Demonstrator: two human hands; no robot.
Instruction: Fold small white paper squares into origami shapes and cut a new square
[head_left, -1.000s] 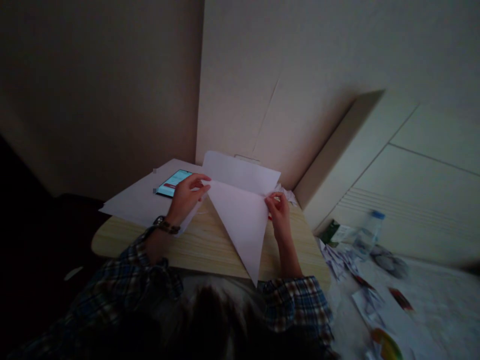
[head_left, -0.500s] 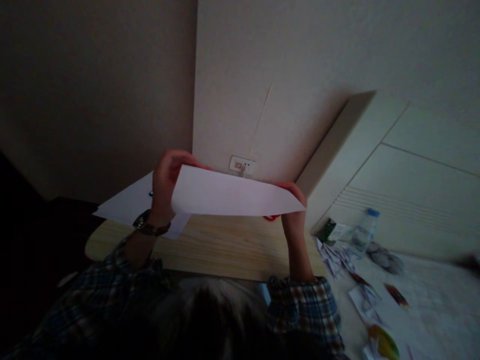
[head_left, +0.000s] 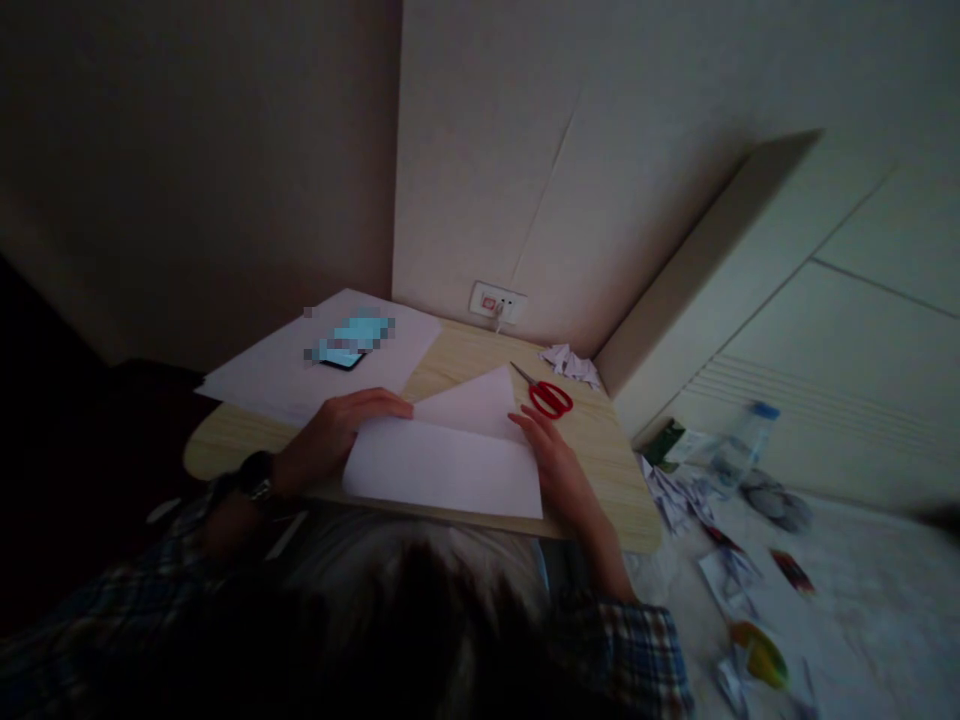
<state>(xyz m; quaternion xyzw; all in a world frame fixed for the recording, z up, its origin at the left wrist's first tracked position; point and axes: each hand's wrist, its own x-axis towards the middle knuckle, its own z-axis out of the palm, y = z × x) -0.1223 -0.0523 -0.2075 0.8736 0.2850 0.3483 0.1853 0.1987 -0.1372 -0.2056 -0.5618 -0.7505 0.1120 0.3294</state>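
Note:
A white sheet of paper (head_left: 450, 465) lies low over the near part of the small wooden table, its front part folded over and a pointed corner showing behind. My left hand (head_left: 341, 430) is closed on the paper's left edge, fingers along the fold and thumb hidden. At the right edge my right hand (head_left: 551, 460) grips the same sheet, with its fingertips by the fold. Red-handled scissors (head_left: 551, 398) rest just beyond my right hand. Behind my left hand, a phone with a lit screen (head_left: 352, 340) sits on a stack of white paper (head_left: 262, 375).
Folded paper pieces (head_left: 570, 365) lie at the table's (head_left: 615, 470) far right corner. A wall socket (head_left: 499, 302) with a plug is behind the table. To the right, a plastic bottle (head_left: 746, 445), paper scraps (head_left: 679, 495) and a yellow-green object (head_left: 761, 655) lie on a pale surface.
Both hands have come down toward the table with the sheet and closer together. The sheet now shows a fold, and the phone and scissors have come into full sight.

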